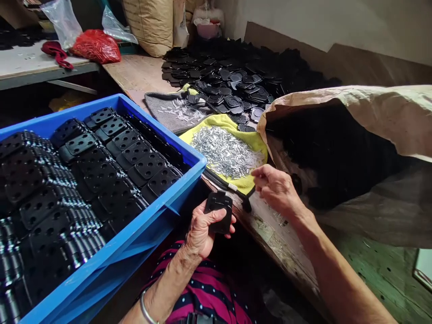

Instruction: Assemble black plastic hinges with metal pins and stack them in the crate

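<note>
My left hand (200, 231) grips a flat black plastic piece (222, 225) with rounded corners, the thumb pressed on its face. A light-coloured bit shows at its top edge. My right hand (275, 186) is at the near right edge of a yellow cloth (248, 183), its fingers pinched together. Whatever may be between those fingertips is too small to make out. On the cloth lies a heap of small shiny metal pins (222, 150). Behind it, a grey cloth (157, 108) carries small whitish pieces (184, 110).
A blue crate (158, 204) at left holds rows of black plates (126, 139) with metal rods. A large pile of black parts (232, 76) covers the back of the wooden table (135, 72). An open paper sack (354, 96) with dark contents lies at right. A red bag (97, 47) sits back left.
</note>
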The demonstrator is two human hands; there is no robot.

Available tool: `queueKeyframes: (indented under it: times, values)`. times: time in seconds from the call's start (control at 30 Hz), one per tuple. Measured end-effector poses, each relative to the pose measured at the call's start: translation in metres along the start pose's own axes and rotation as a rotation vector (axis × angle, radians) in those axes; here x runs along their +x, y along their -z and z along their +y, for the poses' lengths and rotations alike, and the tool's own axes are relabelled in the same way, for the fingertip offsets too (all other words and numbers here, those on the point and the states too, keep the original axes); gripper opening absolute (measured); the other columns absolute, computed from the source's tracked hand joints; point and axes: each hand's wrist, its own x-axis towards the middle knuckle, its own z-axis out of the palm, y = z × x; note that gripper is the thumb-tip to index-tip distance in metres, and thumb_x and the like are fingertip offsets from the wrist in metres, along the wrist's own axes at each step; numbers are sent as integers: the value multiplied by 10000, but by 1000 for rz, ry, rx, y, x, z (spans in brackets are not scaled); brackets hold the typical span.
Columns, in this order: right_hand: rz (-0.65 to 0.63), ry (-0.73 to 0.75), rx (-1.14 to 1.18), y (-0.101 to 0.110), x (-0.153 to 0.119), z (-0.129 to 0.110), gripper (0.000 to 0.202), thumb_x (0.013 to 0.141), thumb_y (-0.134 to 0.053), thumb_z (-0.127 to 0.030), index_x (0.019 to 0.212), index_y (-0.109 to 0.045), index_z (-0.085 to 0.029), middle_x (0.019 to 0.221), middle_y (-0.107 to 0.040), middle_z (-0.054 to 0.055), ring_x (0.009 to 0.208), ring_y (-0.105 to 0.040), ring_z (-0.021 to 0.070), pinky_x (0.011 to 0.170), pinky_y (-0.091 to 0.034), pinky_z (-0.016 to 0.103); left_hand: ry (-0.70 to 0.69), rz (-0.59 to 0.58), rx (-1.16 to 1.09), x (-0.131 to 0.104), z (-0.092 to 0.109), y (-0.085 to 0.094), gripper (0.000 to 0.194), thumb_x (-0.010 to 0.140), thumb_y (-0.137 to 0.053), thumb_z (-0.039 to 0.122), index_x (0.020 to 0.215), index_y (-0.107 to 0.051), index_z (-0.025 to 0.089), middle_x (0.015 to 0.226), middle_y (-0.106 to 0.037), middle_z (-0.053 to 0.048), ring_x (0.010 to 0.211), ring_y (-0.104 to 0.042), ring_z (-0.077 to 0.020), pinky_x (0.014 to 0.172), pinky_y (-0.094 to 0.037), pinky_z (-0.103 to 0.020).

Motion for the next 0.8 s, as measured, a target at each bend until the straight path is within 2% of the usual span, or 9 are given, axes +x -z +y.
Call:
queueKeyframes:
  times: [0.1,0.17,0.23,0.33,0.53,0.63,0.8]
  values:
    - [-237,-5,402,1,-17,-13,81,746,-504,-248,777,-524,-176,544,-541,-30,431,-498,107,453,-414,237,-11,-19,-15,1,-4,-1,229,673,-665,263,835,-578,127,650,-663,-61,440,-594,-162,336,-402,-209]
    - [-323,11,570,0,-22,-16,108,756,-522,-281,763,-499,-176,578,-579,-18,453,-512,104,476,-436,246,-5,-42,-37,2,-6,-3,211,664,-664,260,807,-581,129,614,-638,-39,425,-582,-158,321,-398,-208]
    - [-349,9,654,-2,-23,-15,141,770,-537,-307,764,-497,-172,596,-605,-4,471,-521,106,486,-440,251,10,-88,-35,3,-8,-5,200,664,-667,262,783,-583,125,549,-612,-30,412,-573,-154,332,-417,-211]
    - [-333,-26,704,-7,-25,-8,147,767,-571,-301,783,-537,-159,513,-556,-33,438,-493,100,457,-421,241,7,-137,-26,5,-11,-5,228,658,-690,268,800,-587,122,542,-621,-38,430,-590,-157,370,-461,-220]
    - [-388,-45,765,-8,-27,0,171,700,-665,-248,816,-652,-123,564,-564,-21,490,-517,93,491,-428,237,28,-124,-47,10,-13,-2,252,648,-698,256,819,-563,129,613,-661,-49,438,-607,-162,346,-459,-210]
    - [-432,-64,863,-7,-27,-3,220,657,-699,-219,836,-606,-133,604,-589,-22,466,-520,84,447,-410,218,44,-147,-46,8,-13,-1,246,653,-677,231,835,-546,130,640,-681,-69,440,-616,-169,354,-468,-217]
    - [-493,-116,918,-9,-26,-6,277,633,-693,-202,809,-481,-167,548,-573,-46,381,-489,74,346,-330,176,65,-198,-32,6,-12,2,242,665,-646,200,863,-523,137,640,-691,-83,452,-631,-189,400,-510,-268]
